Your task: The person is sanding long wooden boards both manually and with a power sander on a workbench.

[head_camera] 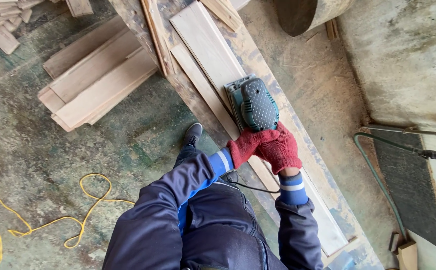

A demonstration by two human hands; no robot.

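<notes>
A teal and dark grey electric sander rests flat on a pale wooden plank lying along a worn workbench. Both hands wear red knit gloves. My right hand grips the rear of the sander. My left hand overlaps it from the left, also on the sander's back end. A second, narrower plank lies beside the first. The sander's black cord runs back toward my body.
A stack of wooden boards lies on the concrete floor to the left. A yellow cable loops over the floor at lower left. A green hose curves along the right. A dark round drum stands at the top.
</notes>
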